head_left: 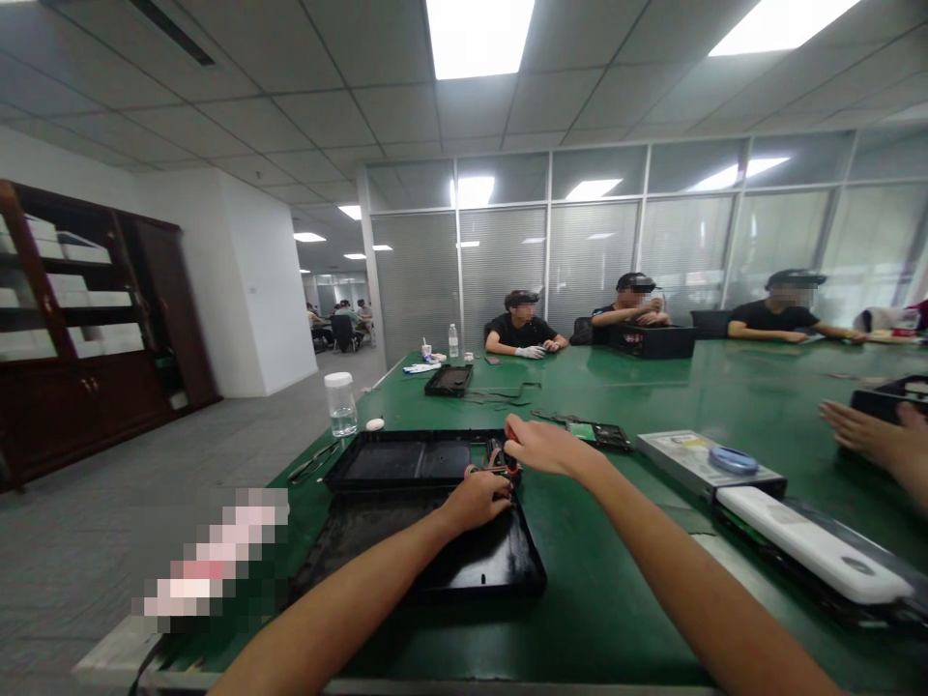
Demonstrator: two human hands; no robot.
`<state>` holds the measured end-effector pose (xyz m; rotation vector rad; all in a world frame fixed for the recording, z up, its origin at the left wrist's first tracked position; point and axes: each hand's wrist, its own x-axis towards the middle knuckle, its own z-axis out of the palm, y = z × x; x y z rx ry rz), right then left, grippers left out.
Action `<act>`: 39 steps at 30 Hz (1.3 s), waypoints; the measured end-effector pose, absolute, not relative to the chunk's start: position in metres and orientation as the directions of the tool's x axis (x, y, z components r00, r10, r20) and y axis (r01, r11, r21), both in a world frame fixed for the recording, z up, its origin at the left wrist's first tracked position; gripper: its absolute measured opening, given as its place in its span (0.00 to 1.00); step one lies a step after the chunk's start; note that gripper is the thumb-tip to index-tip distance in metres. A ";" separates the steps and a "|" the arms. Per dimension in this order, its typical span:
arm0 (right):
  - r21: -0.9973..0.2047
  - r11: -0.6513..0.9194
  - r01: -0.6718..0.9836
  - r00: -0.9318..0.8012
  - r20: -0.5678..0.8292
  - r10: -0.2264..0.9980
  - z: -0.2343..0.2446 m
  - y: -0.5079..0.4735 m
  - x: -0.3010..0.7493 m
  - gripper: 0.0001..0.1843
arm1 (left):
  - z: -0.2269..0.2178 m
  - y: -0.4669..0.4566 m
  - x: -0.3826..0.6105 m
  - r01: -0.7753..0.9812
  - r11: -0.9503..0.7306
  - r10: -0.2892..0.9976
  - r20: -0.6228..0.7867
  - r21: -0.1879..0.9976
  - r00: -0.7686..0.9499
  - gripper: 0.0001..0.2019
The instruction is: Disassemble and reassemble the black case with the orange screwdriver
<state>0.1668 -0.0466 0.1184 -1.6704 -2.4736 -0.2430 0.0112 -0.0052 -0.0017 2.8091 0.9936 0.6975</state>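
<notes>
My left hand (pixel 478 498) and my right hand (pixel 543 447) meet over a small black part with red and orange wires (pixel 497 460), at the right edge of a black plastic case half (pixel 406 462). Both hands are closed round that part, the right pinching it from above and the left gripping from below. A second glossy black case panel (pixel 449 556) lies nearer me, under my left forearm. What the fingers grip in detail is too small to make out.
All of this rests on a long green table (pixel 652 406). A clear bottle (pixel 340 404) stands left; an optical drive (pixel 707 462) and a white bar (pixel 812 553) lie right. A neighbour's hand (pixel 862 435) reaches in. Three people sit at the far side.
</notes>
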 end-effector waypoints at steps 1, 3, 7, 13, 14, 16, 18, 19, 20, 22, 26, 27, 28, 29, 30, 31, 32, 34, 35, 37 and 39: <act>0.045 0.380 0.924 -0.381 0.204 0.902 0.118 -0.046 0.167 0.18 | -0.002 -0.005 0.011 0.572 -0.790 0.609 0.390 0.220 0.691 0.06; 0.062 0.354 0.933 -0.359 0.217 0.908 0.118 -0.045 0.169 0.20 | -0.003 -0.004 0.010 0.571 -0.794 0.602 0.390 0.208 0.697 0.06; 0.090 0.271 0.958 -0.285 0.233 0.930 0.120 -0.040 0.171 0.26 | -0.004 -0.004 0.008 0.588 -0.792 0.600 0.392 0.166 0.697 0.05; 0.017 0.400 0.916 -0.394 0.221 0.892 0.120 -0.033 0.173 0.22 | -0.004 -0.004 0.006 0.612 -0.777 0.617 0.366 0.144 0.697 0.07; 0.027 0.386 0.922 -0.381 0.227 0.896 0.119 -0.033 0.172 0.24 | -0.003 -0.005 0.006 0.615 -0.776 0.619 0.361 0.143 0.697 0.07; 0.048 0.349 0.936 -0.350 0.243 0.905 0.118 -0.035 0.169 0.26 | -0.002 -0.006 0.006 0.615 -0.775 0.620 0.356 0.143 0.699 0.08; 0.039 0.365 0.930 -0.363 0.245 0.899 0.119 -0.038 0.166 0.25 | -0.002 -0.007 0.005 0.614 -0.776 0.621 0.351 0.146 0.701 0.08; 0.027 0.394 0.919 -0.389 0.241 0.889 0.119 -0.040 0.165 0.24 | -0.002 -0.007 0.005 0.613 -0.776 0.621 0.352 0.147 0.701 0.08; 0.016 0.424 0.906 -0.415 0.242 0.877 0.118 -0.042 0.166 0.22 | -0.003 -0.008 0.004 0.612 -0.777 0.619 0.356 0.146 0.700 0.09; -0.002 0.459 0.888 -0.441 0.272 0.855 0.112 -0.047 0.171 0.21 | -0.004 -0.008 0.003 0.606 -0.783 0.609 0.373 0.142 0.700 0.10; -0.154 0.492 0.857 -0.379 0.459 0.803 0.075 -0.047 0.203 0.18 | -0.007 -0.006 0.001 0.569 -0.814 0.564 0.402 0.120 0.722 0.09; -0.261 0.517 0.815 -0.332 0.520 0.787 0.062 -0.044 0.215 0.17 | -0.007 -0.005 0.000 0.557 -0.823 0.548 0.401 0.107 0.733 0.09; -0.404 0.522 0.751 -0.228 0.583 0.780 0.049 -0.038 0.227 0.16 | -0.007 -0.005 0.000 0.545 -0.834 0.531 0.402 0.089 0.746 0.08; -0.566 0.485 0.667 -0.032 0.628 0.777 0.038 -0.032 0.238 0.16 | -0.006 -0.004 0.000 0.532 -0.844 0.511 0.404 0.069 0.759 0.09; -0.719 0.444 0.535 0.165 0.604 0.779 0.028 -0.024 0.248 0.16 | -0.006 -0.003 0.000 0.519 -0.853 0.491 0.409 0.048 0.769 0.09; -0.825 0.432 0.365 0.324 0.548 0.771 0.021 -0.016 0.257 0.16 | -0.006 -0.002 0.000 0.505 -0.863 0.470 0.415 0.030 0.779 0.09; -0.882 0.431 0.190 0.431 0.470 0.771 0.016 -0.009 0.264 0.15 | -0.007 -0.001 0.001 0.488 -0.873 0.448 0.415 0.011 0.792 0.10; -0.901 0.421 -0.101 0.479 0.327 0.815 0.013 0.004 0.273 0.14 | -0.009 0.000 0.002 0.437 -0.899 0.394 0.379 -0.029 0.837 0.09; -0.894 0.401 -0.201 0.450 0.279 0.848 0.012 0.009 0.275 0.14 | -0.010 0.001 0.002 0.407 -0.912 0.366 0.350 -0.048 0.862 0.09; -0.881 0.343 -0.324 0.364 0.219 0.905 0.011 0.014 0.274 0.12 | -0.012 0.001 0.003 0.358 -0.931 0.321 0.304 -0.075 0.897 0.09; -0.868 0.308 -0.389 0.294 0.200 0.935 0.008 0.015 0.266 0.09 | -0.012 -0.002 0.002 0.343 -0.934 0.301 0.301 -0.095 0.905 0.09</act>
